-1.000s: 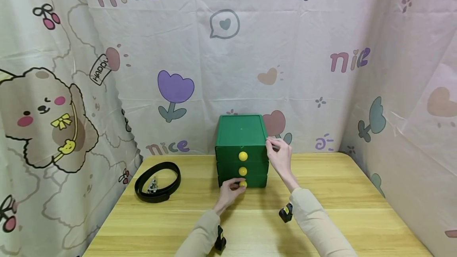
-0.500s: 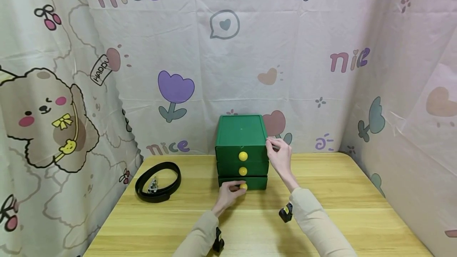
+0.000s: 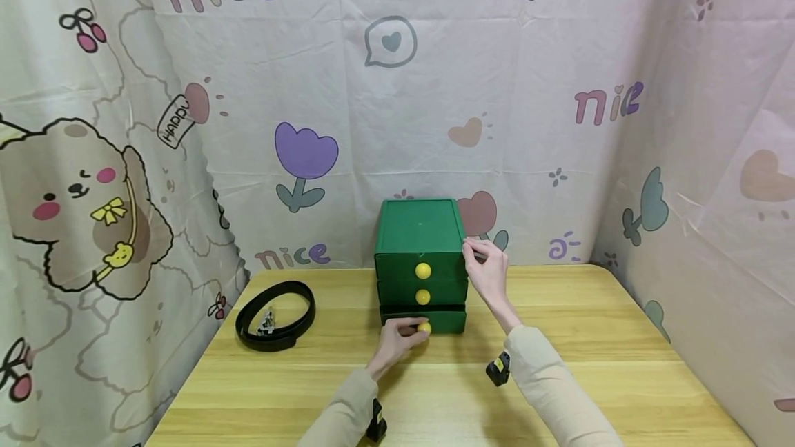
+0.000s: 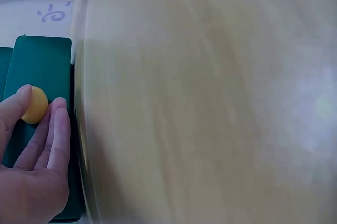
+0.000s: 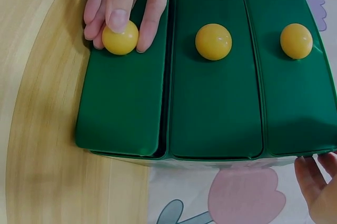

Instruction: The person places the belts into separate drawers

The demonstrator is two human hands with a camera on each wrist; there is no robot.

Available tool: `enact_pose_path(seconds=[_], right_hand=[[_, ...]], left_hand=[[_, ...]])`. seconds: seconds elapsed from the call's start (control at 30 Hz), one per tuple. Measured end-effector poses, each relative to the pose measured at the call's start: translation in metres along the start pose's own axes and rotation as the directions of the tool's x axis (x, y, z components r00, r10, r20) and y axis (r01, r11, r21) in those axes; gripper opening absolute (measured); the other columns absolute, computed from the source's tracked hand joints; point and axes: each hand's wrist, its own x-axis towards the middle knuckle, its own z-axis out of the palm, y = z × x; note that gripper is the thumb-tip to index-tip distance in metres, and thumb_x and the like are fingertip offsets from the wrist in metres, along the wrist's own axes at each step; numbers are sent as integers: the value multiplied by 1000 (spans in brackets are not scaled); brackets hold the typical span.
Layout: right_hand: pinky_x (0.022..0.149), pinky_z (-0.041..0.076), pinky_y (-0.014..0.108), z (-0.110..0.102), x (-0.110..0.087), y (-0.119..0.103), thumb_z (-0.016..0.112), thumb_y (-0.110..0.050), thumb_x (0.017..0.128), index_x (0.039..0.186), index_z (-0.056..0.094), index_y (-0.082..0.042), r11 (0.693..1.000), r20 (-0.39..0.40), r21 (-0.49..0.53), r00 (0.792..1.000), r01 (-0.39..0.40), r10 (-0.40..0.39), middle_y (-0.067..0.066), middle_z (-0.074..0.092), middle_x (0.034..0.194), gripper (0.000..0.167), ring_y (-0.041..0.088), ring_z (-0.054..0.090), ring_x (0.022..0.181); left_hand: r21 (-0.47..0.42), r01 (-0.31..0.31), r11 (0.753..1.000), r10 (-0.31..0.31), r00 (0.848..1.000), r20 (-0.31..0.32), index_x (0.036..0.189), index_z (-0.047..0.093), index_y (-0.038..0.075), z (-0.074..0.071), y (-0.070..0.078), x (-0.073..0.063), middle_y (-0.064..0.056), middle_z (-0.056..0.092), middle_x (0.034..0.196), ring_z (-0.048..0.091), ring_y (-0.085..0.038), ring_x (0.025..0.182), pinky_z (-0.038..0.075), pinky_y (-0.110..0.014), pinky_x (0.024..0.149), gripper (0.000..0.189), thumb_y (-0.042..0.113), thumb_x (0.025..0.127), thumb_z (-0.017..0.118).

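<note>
A small green cabinet point(image 3: 420, 226) with three stacked drawers, each with a round yellow knob, stands at the back of the table. My left hand point(image 3: 394, 342) pinches the bottom drawer's knob point(image 5: 120, 39) between thumb and fingers. That bottom drawer point(image 3: 448, 323) sticks out a little, with a dark gap above its front; the middle drawer point(image 5: 216, 103) and top drawer point(image 5: 300, 98) sit flush. At the cabinet's upper right edge, my right hand point(image 3: 488, 272) touches the side with its fingertips, the fingers fairly straight in the right wrist view.
To the left, a coiled black belt point(image 3: 303, 326) lies on the wooden table point(image 3: 559, 378), with a small shiny silvery item point(image 3: 266, 323) inside its loop. Printed cloth point(image 3: 397, 109) hangs behind the table and at both sides.
The bottom drawer has slid out toward me, its front moving with my left hand, and a gap has appeared above it. My right hand has stayed at the cabinet's edge.
</note>
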Motion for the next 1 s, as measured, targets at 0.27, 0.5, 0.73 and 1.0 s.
enact_pose_path(seconds=[0.27,0.5,0.73,1.0], right_hand=[[72,51,4,-1,0,1,68,-4,93,105,77,6,1000,2,-4,1000,-3,3,25,75,107,18,38,74,93],[75,58,17,-2,1,2,69,-6,93,107,77,3,999,15,-10,999,-31,32,23,75,110,19,36,74,94],[74,53,7,-3,2,4,71,-7,93,109,78,1,998,31,18,998,-54,53,21,75,111,20,37,73,96],[74,51,4,-8,-1,-16,69,-2,93,111,74,9,997,65,36,996,-65,63,28,72,111,22,45,71,97]], left_hand=[[-17,-13,1000,14,1000,12,121,72,-1,1,3,-4,-25,73,109,74,-26,88,62,-32,73,31,11,92,74],[-38,17,999,-16,999,32,123,71,0,1,5,-7,-25,75,104,74,-35,89,62,-34,73,33,11,92,73],[-42,25,999,-23,999,50,122,72,1,1,6,-9,-24,76,100,73,-37,89,62,-35,74,32,12,93,73],[-41,10,999,-7,997,70,122,72,0,-2,7,-13,-25,76,100,73,-40,91,62,-35,74,31,11,93,72]])
